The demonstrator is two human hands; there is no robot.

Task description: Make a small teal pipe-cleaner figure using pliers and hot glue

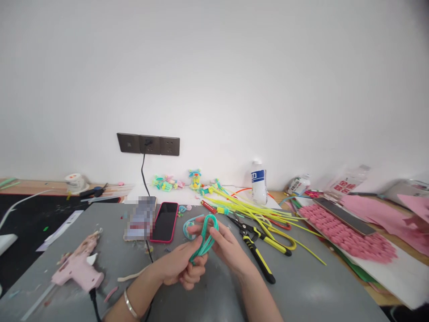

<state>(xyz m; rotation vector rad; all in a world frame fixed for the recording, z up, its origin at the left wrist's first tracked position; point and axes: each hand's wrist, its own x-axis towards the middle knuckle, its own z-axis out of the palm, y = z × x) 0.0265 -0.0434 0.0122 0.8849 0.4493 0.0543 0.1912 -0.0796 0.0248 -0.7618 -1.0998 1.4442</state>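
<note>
Both hands hold a teal fuzzy craft stem (pixel 208 232), like a pipe cleaner, bent into a long loop of several strands. My left hand (pixel 182 264) has its fingers wrapped round the lower end of the loop. Higher up, my right hand (pixel 228 246) grips the loop's side with thumb and fingers. Behind the hands lies a pale blue curled stem (pixel 188 226), partly hidden by the fingers. To the right are yellow-and-black pliers (pixel 256 257) and a bundle of yellow stems (pixel 254 208).
A pink glue gun (pixel 78 270) lies at the left. A red-edged phone (pixel 165 222) and a blurred-screen phone (pixel 140 219) lie beyond my left arm. Small colourful figures (pixel 195 179) and a white bottle (pixel 258 183) stand by the wall. Pink braided material (pixel 348 232) lies at the right.
</note>
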